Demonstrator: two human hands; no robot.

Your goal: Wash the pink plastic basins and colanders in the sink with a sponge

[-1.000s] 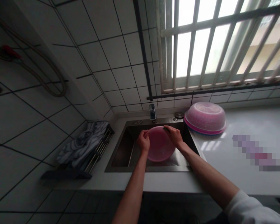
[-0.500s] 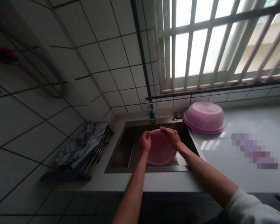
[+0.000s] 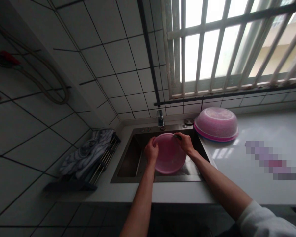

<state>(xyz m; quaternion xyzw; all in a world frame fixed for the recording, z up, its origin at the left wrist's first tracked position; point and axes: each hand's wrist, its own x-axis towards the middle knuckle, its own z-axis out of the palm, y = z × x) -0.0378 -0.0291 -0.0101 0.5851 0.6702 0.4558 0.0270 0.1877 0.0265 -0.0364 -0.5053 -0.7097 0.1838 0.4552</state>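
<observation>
A round pink plastic basin [image 3: 169, 154] is tilted in the steel sink [image 3: 129, 164], its inside facing me. My left hand [image 3: 151, 152] grips the basin's left rim, fingers closed round the edge. At the upper right of the rim, my right hand [image 3: 186, 143] is closed on a small dark-grey pad [image 3: 178, 136] that is pressed against the edge; the fingers hide most of it, so its exact kind does not show. Behind the basin stands the chrome faucet [image 3: 160, 119].
Upturned pink basins or colanders [image 3: 215, 124] are stacked on the counter right of the sink. A dark rack [image 3: 106, 158] bearing a striped grey cloth [image 3: 88, 149] stands on the left. A drain strainer [image 3: 188, 121] lies behind the sink; a blurred-out patch [image 3: 268, 159] covers something at right.
My right hand has slid a little rightward along the rim with the pad. The basin has tipped slightly, its upper rim rising, and my left hand has shifted slightly left.
</observation>
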